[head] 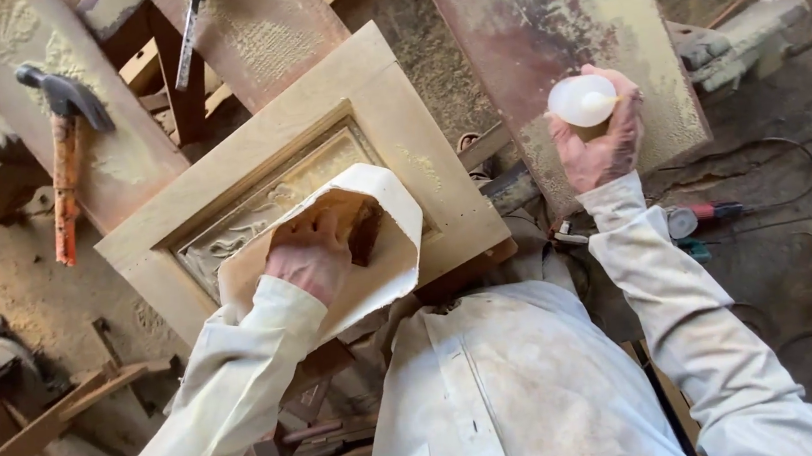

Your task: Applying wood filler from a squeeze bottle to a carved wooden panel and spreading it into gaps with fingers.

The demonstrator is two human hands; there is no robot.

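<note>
My left hand [313, 253] presses a curled sheet of sandpaper [381, 231], tan inside and white on its back, against a carved wooden panel [383, 100] with a raised frame and a relief centre. A small dark block sits under my fingers inside the sheet. My right hand [603, 142] is raised to the right and holds a small white plastic bottle [582, 100] by its body, over a rusty, dust-covered plank [545, 22]. Both arms wear dusty white sleeves.
A hammer [65, 143] with an orange handle lies on a rusty plank at the upper left. A clamp or tool [189, 30] hangs at the top. A power tool [702, 219] with a cable lies on the dusty floor at the right. Scrap wood lies at the lower left.
</note>
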